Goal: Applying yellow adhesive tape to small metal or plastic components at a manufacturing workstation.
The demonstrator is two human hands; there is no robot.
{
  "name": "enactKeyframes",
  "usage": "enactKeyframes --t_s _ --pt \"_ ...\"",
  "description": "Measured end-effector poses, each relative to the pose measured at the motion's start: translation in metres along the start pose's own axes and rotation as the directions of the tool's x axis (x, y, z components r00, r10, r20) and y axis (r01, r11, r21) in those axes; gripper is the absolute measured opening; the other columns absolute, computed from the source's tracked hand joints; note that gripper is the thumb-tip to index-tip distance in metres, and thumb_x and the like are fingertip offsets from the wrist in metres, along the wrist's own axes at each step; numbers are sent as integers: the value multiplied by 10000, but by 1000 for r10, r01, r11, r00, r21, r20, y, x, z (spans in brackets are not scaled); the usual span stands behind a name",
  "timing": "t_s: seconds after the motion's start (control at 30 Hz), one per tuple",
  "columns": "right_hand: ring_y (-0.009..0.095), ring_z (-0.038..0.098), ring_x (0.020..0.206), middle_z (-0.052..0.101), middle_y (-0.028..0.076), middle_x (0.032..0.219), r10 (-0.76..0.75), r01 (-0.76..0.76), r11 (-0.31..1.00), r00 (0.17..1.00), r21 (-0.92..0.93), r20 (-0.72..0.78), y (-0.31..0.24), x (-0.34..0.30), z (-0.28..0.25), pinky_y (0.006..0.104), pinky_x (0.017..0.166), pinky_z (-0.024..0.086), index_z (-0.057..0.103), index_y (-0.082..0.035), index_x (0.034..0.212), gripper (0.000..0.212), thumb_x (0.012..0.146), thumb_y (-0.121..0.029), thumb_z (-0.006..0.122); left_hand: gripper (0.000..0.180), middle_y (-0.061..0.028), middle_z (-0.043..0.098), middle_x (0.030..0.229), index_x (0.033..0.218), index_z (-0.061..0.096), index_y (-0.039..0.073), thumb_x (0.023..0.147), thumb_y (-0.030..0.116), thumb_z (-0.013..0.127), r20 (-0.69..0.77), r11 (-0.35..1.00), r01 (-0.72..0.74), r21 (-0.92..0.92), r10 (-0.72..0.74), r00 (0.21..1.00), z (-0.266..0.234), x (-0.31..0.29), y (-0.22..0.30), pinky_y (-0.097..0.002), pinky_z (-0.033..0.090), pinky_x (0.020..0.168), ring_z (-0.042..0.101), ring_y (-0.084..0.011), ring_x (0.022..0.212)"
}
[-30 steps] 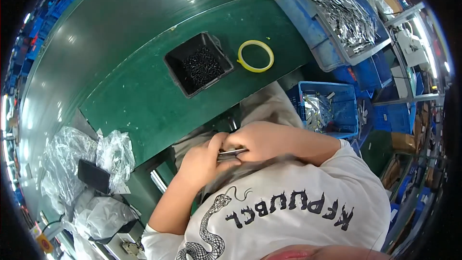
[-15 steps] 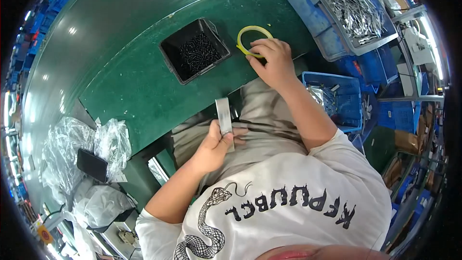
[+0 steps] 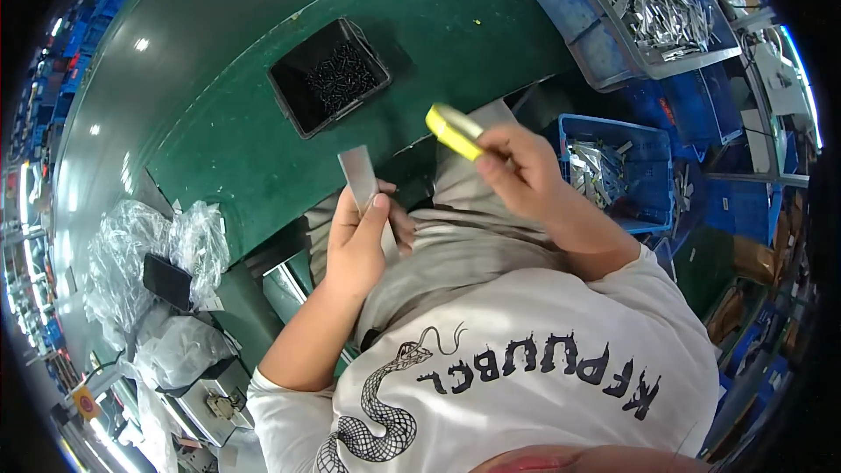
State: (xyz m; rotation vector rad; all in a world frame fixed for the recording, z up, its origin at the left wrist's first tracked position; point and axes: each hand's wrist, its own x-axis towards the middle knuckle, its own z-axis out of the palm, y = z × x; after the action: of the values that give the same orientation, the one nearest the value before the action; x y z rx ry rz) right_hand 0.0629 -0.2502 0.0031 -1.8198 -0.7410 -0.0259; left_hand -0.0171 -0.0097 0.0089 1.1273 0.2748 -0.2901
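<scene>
A flat grey metal strip (image 3: 357,177) is held in my left hand (image 3: 357,241), thumb on its face and fingers behind it, above my lap. My right hand (image 3: 523,171) pinches a roll of yellow tape (image 3: 455,133) by its near side. The roll is tilted, so I see mostly its outer edge, and it is raised over the table's front edge. Beyond the hands a black bin (image 3: 328,79) of small dark parts, perhaps screws, stands on the green table (image 3: 236,149).
At the far right stands a large bin (image 3: 604,52) heaped with shiny metal pieces. Below it is a blue basket (image 3: 618,127) with small parts. On the left lie clear plastic bags (image 3: 131,254) with a dark phone-like slab (image 3: 166,281) on them.
My right hand has lifted the tape roll off the table and brought it nearer, tilting it. My left hand has raised the metal strip and shifted it left.
</scene>
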Motion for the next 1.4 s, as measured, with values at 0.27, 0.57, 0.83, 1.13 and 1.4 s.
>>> enactKeyframes --t_s 0.27,0.57,0.83,1.13,1.4 --pt "74 545 651 604 39 773 210 -226 952 973 208 96 -24 -5 0 229 589 427 616 25 1035 150 924 -69 655 224 -66 593 872 1232 390 22 1026 79 457 -12 954 -143 262 151 988 26 9 7 -238 482 559 541 -100 612" --pt "95 547 662 594 69 845 162 -184 968 977 168 141 -27 -6 0 238 581 419 652 6 991 136 896 -84 692 125 -71 620 866 1094 483 -2 1037 102 444 57 928 -48 369 29 998 22 1 8 -235 503 621 581 -92 663" --pt "97 533 661 598 66 847 180 -204 968 971 148 159 -31 -1 12 237 593 426 661 7 987 132 893 -80 691 169 -64 610 885 1182 473 -3 1024 56 456 74 930 -69 362 46 996 15 -4 12 -226 501 599 578 -89 661" --pt "102 553 667 602 66 845 238 -259 960 955 108 174 -32 0 16 239 596 438 655 7 1000 146 892 -84 690 148 -45 595 853 1145 490 -3 1018 72 484 87 915 -110 389 82 993 12 -3 8 -235 509 595 575 -85 663" --pt "108 563 663 601 72 845 199 -214 972 969 100 144 -29 -2 16 247 591 438 650 9 991 154 895 -102 694 150 -49 599 862 1135 493 -10 1015 80 497 95 917 -121 381 92 991 10 -2 6 -234 504 589 576 -84 667"
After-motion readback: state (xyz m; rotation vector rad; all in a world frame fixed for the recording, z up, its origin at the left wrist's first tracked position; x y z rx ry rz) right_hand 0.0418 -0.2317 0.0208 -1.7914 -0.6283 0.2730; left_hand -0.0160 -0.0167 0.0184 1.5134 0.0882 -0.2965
